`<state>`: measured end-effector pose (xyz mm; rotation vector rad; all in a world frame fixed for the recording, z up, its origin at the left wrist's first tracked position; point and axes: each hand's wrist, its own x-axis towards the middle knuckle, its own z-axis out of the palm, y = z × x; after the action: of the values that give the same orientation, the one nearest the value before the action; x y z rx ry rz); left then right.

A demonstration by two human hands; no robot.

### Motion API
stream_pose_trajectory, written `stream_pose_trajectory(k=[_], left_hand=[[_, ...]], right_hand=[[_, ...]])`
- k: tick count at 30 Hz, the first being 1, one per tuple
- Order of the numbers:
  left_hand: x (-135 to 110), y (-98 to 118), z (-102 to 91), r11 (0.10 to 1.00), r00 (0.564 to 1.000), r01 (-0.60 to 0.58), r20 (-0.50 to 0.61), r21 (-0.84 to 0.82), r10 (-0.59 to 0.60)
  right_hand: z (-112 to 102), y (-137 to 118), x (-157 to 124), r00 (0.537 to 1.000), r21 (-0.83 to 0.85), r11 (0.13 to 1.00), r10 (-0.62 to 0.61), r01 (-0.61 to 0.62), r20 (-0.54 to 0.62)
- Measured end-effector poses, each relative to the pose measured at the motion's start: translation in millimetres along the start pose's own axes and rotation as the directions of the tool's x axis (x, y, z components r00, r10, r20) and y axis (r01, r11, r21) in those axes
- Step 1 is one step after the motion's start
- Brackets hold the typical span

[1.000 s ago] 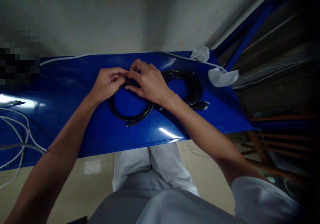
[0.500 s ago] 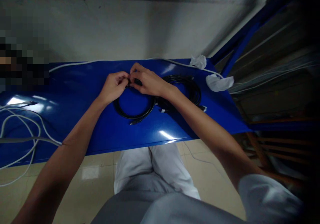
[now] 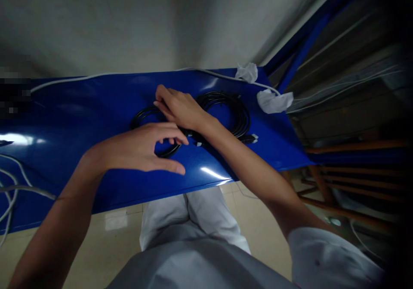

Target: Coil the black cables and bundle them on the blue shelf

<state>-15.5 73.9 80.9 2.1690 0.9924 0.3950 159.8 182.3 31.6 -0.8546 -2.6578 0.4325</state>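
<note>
A coiled black cable [image 3: 139,114] lies on the blue tabletop [image 3: 129,190], largely covered by my two hands. My right hand [image 3: 180,107] is at its far side, fingers curled down over the coil and closed on it; the fingertips are partly hidden. Nearer to me, my left hand [image 3: 148,147] hovers over the coil's near side with thumb and fingers apart, holding nothing. Just right of this coil lies a thicker bundle of coiled black cables [image 3: 244,119], with connector ends [image 3: 250,139] by its near edge. My right forearm passes over that bundle's left part.
A white cable [image 3: 97,75] runs along the back edge by the wall. Two crumpled white pieces [image 3: 275,101] rest at the right end. Loose white cables [image 3: 14,194] hang over the left front edge. A wooden chair [image 3: 355,175] stands at right.
My left hand has let go of the cable, come nearer to me and opened. My right hand stays at the coil's far side. The view has shifted slightly.
</note>
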Motion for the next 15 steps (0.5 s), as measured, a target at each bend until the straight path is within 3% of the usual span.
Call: stream_pose_trajectory(k=[3, 8, 15], left_hand=[[-16.2, 13.7, 24.1, 0.996, 0.999, 0.025, 0.029, 0.086, -0.028], [-44.6, 8.1, 60.3, 0.988, 0.988, -0.009, -0.153, 0.155, 0.033], [-63.3, -6.4, 79.0, 0.963, 0.908, -0.015, -0.399, 0.269, 0.126]], right_hand=[[-1.0, -4.0, -1.0, 1.000, -0.077, 0.997, -0.017, 0.016, -0.010], [-0.7, -6.7, -2.0, 0.996, -0.138, 0.987, -0.084, 0.083, -0.002], [3.5, -4.8, -0.7, 0.996, -0.138, 0.987, -0.081, 0.077, -0.023]])
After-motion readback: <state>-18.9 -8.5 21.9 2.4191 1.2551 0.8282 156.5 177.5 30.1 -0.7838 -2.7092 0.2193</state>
